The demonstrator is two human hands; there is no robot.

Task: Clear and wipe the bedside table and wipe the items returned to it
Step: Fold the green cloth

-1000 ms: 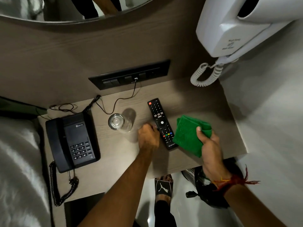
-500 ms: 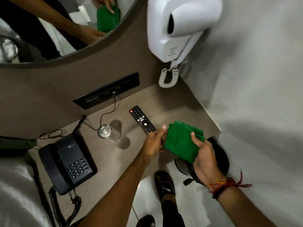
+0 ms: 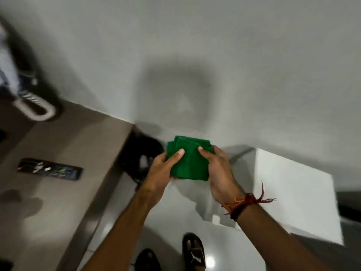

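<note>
A folded green cloth is held in front of me, off to the right of the bedside table, above the floor. My left hand grips its left edge with the thumb on top. My right hand grips its right edge. The black TV remote lies blurred on the table's top, left of both hands. The phone and the glass are out of view.
A white coiled cord hangs at the upper left by the wall. A dark bin sits on the floor beside the table's right end. A white block stands at the right. My sandalled feet are below.
The view has swung right, away from the table. My left hand left the remote and joined the right hand on the green cloth, which moved off the table's edge.
</note>
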